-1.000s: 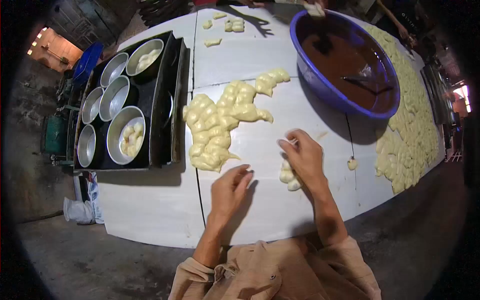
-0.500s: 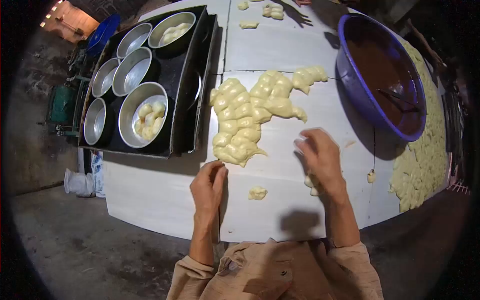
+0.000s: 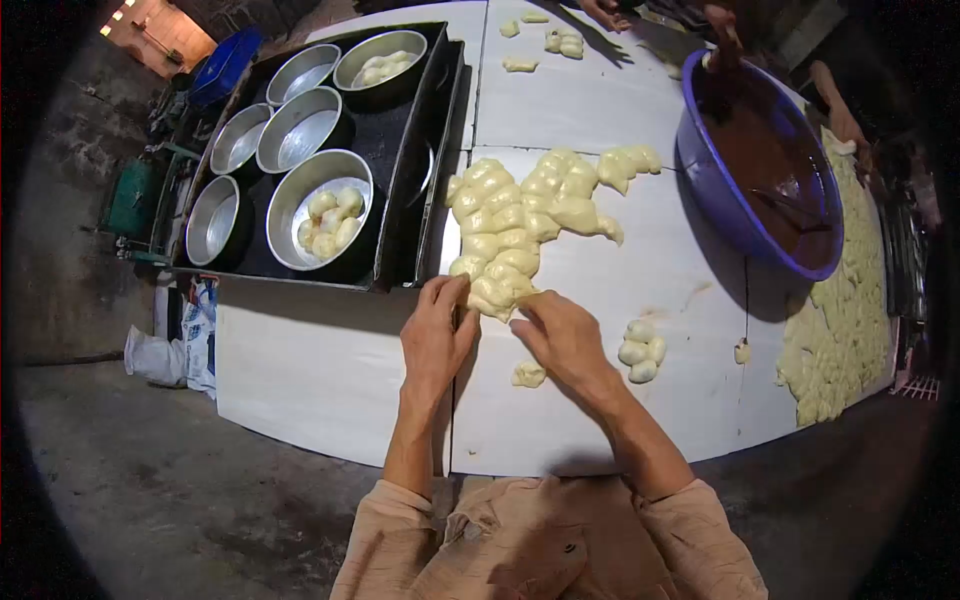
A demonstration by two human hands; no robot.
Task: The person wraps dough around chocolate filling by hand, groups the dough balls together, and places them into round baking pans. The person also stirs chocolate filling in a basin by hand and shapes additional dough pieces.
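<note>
A pale yellow slab of dough [image 3: 495,240], scored into soft lumps, lies on the white table. My left hand [image 3: 435,335] is at its near left corner, fingers curled and pressed to the edge. Across from it, my right hand [image 3: 565,345] pinches the near right edge between thumb and fingers. Just below the right hand is a small dough scrap [image 3: 528,374]. To the right sits a cluster of small dough balls [image 3: 641,350], touching neither hand.
At left, a black tray [image 3: 335,277] carries several round metal pans [image 3: 300,130]; two contain dough balls. A purple basin [image 3: 690,130] of brown filling stands at right, beside a wide dough sheet [image 3: 835,330]. Another person's hands [image 3: 722,30] are at the far side.
My right hand has moved left from the dough-ball cluster to the slab's near edge. My left hand has shifted slightly up to the dough. Another person's hands have appeared around the basin.
</note>
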